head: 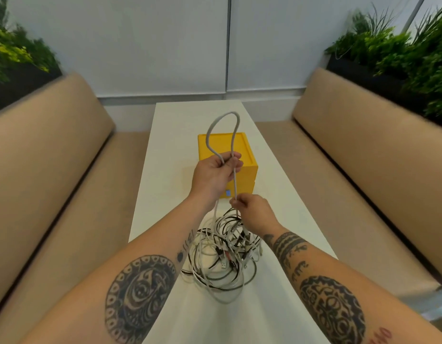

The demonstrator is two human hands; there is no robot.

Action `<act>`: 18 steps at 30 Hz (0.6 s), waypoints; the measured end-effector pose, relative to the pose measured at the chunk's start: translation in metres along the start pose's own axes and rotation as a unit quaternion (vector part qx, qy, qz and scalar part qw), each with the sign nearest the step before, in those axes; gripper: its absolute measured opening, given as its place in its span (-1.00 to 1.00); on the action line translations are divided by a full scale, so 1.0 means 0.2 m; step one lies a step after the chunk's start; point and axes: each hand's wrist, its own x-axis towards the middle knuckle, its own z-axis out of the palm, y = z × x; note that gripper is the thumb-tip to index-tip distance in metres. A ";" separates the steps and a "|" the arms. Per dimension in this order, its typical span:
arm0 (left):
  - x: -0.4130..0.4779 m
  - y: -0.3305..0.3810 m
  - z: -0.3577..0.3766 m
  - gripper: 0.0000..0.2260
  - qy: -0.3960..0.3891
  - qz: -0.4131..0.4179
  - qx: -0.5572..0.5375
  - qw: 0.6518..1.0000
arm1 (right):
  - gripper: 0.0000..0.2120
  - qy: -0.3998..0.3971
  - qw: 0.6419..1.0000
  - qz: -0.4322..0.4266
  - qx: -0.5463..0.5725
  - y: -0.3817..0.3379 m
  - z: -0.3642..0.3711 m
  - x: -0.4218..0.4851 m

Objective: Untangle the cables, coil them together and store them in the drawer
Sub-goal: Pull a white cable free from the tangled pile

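Left hand (216, 167): raised above the tabletop (165, 157), fingers curled round a pale grey cable (229, 112). It grips both legs of a tall loop that stands up out of the fist.

Right hand (252, 207): lower and nearer, thumb and fingertips pinching the same cable where it drops toward the heap. The stretch between the two hands hangs nearly straight.

Handling, judged: the cable looks light and limp, but it has enough body to hold that upright loop (a braided jacket, perhaps; I cannot confirm it). It is unlikely to slip or break. The risk is snagging, so feed it through the fingers rather than yank it. The best hold is on the free run just above the heap, well clear of the plugs.

Tangle of cables (222, 256): black and white leads wound loosely together, lying on the tabletop between the forearms, with several connectors showing in the middle. The grey cable runs down into it, so it is not yet free.

Yellow drawer box (248, 151): stands just beyond the hands, drawers closed as far as I can see.

Writing: a small blue tag (228, 193) on the box front is too small to read. No brand is legible anywhere.
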 end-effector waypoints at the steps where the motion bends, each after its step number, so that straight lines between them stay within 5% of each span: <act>1: 0.01 -0.01 -0.02 -0.89 0.002 0.002 0.006 1.000 | -0.81 0.015 1.000 0.001 0.007 0.00 0.00 0.02; 10: -0.04 -0.19 -0.17 -0.78 -0.007 -0.017 0.122 0.992 | -0.82 0.076 0.989 -0.063 0.109 -0.19 -0.20 0.14; 14: -0.01 -0.25 -0.16 -0.81 -0.062 -0.023 0.283 0.957 | -0.79 0.088 0.979 -0.088 0.164 -0.30 -0.25 0.17; 18: 0.00 -0.26 -0.15 -0.81 -0.045 -0.050 0.303 0.951 | -0.81 0.097 0.968 -0.081 0.218 -0.35 -0.29 0.18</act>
